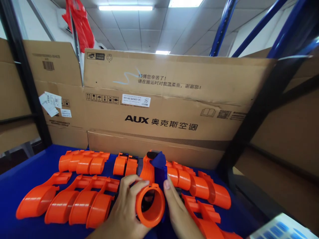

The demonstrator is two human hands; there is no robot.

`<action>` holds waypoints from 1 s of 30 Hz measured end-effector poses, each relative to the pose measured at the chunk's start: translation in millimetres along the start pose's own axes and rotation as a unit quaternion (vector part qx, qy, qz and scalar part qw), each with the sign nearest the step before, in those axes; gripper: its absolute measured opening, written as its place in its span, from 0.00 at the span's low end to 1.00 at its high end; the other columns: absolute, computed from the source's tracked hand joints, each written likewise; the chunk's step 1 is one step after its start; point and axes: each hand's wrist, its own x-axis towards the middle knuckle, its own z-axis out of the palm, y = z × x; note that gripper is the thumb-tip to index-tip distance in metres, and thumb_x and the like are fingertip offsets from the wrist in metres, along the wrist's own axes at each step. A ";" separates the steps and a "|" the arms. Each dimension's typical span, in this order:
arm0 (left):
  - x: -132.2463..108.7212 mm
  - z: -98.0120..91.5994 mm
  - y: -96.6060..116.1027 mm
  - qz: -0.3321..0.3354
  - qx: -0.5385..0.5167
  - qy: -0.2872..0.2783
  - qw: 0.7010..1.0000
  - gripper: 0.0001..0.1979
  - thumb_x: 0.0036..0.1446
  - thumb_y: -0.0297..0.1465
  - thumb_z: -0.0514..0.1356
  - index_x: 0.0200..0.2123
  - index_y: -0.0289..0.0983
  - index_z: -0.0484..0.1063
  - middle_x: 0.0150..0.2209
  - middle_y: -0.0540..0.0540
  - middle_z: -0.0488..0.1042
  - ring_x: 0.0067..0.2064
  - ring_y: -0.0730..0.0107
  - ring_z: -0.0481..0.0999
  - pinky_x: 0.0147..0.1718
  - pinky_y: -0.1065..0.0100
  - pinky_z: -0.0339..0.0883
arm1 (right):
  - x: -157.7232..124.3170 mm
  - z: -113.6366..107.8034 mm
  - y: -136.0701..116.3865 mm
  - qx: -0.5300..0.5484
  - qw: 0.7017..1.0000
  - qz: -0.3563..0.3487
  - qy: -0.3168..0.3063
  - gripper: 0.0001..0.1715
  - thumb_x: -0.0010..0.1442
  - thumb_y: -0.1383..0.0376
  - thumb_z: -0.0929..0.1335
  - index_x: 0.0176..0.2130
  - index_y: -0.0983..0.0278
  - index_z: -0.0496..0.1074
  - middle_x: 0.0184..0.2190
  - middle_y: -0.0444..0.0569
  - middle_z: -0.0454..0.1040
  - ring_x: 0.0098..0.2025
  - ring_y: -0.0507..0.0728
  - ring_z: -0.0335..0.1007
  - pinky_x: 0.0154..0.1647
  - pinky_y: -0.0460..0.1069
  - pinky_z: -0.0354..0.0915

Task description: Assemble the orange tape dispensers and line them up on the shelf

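Note:
An orange plastic tube [160,214] with an open round mouth faces me at the bottom centre. My left hand [128,207] wraps around its left side. Beyond it rises a curved orange piece [147,171] with a black tip. Beside that stands a dark blue plastic part [159,162]; whether these are one joined object I cannot tell. My right hand [178,207] grips the blue part's right side, thumb pointing up along it. Palms and several fingertips are hidden.
Curved orange parts with arms lie in rows on the blue surface [15,179], on the left [37,202] and right [199,187]. Small orange-and-black pieces [121,164] sit behind. A cardboard wall [161,109] and dark posts [249,132] enclose the back. A white-and-blue object [284,229] occupies the lower right.

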 end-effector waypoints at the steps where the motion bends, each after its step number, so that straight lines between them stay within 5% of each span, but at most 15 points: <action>1: 3.0 -4.9 1.0 0.006 0.006 0.012 1.000 0.48 0.44 0.26 0.73 0.67 0.46 0.58 0.59 0.35 0.67 0.59 0.42 0.72 0.56 0.42 0.70 | -0.1 -0.5 3.4 0.004 1.000 0.009 -0.017 0.42 0.61 0.38 0.66 0.62 0.62 0.69 0.66 0.53 0.67 0.72 0.65 0.52 0.69 0.61 0.55; 7: 40.9 -80.7 -14.9 0.015 0.054 -0.011 0.998 0.38 0.41 0.26 0.73 0.58 0.46 0.70 0.53 0.38 0.75 0.57 0.40 0.72 0.60 0.42 0.62 | 9.5 3.6 -2.8 0.144 0.976 -0.040 -0.159 0.38 0.66 0.36 0.56 0.57 0.57 0.71 0.56 0.56 0.77 0.57 0.65 0.73 0.55 0.64 0.69; 9: 59.0 -109.9 -30.3 0.015 0.124 -0.045 0.991 0.41 0.42 0.25 0.71 0.62 0.44 0.66 0.56 0.38 0.73 0.60 0.39 0.68 0.61 0.42 0.59 | 11.9 3.1 -11.6 0.175 0.972 -0.064 -0.140 0.35 0.67 0.38 0.55 0.53 0.57 0.72 0.50 0.57 0.80 0.51 0.66 0.77 0.48 0.62 0.71; 13: 87.6 -147.1 -69.5 0.004 0.235 -0.197 0.952 0.39 0.48 0.28 0.65 0.65 0.41 0.61 0.60 0.39 0.71 0.60 0.42 0.66 0.61 0.45 0.59 | 11.7 -0.6 -23.6 0.201 0.972 -0.088 -0.087 0.30 0.70 0.43 0.56 0.49 0.59 0.73 0.44 0.56 0.81 0.44 0.64 0.77 0.40 0.58 0.71; 18: 93.9 -152.7 -110.4 -0.001 0.252 -0.280 0.926 0.43 0.46 0.25 0.63 0.66 0.42 0.59 0.60 0.39 0.70 0.59 0.45 0.68 0.59 0.49 0.61 | 12.7 -1.5 -24.6 0.208 0.970 -0.100 -0.082 0.30 0.70 0.43 0.57 0.46 0.61 0.74 0.40 0.56 0.80 0.40 0.63 0.75 0.37 0.56 0.70; 30: 84.4 -134.0 -151.7 -0.024 0.253 -0.329 0.910 0.42 0.47 0.30 0.66 0.66 0.42 0.59 0.58 0.38 0.72 0.59 0.41 0.69 0.58 0.47 0.62 | 20.3 -12.3 -28.6 0.204 0.973 -0.100 -0.033 0.31 0.67 0.41 0.59 0.44 0.61 0.75 0.37 0.53 0.79 0.41 0.62 0.73 0.35 0.54 0.69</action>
